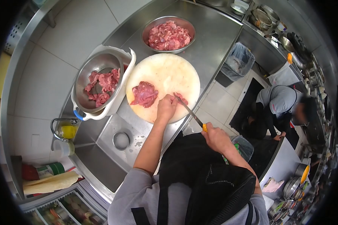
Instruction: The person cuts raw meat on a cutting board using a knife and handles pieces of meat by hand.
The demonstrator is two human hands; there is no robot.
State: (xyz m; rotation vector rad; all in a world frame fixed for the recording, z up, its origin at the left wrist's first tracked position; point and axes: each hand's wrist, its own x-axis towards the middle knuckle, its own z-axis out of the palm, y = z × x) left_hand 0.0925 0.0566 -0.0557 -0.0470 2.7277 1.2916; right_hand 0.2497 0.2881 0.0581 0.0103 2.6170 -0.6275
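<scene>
On the round white cutting board [163,67], my left hand [166,108] has its fingers bent together at the edge of a small piece of raw meat [182,99]. My right hand [217,138] is wrapped round the yellow handle of a knife [193,116]. The blade slants up and left across the board, its tip at that small piece, close to my left fingertips. A larger heap of raw meat [144,94] lies on the board, left of my left hand.
A steel bowl of cut meat [169,35] stands behind the board. To the left, a steel bowl [80,84] with meat pieces rests over a white tub [128,71]. A sink [112,157] lies front left. At the right a co-worker [279,101] bends beside a lined bin [238,62].
</scene>
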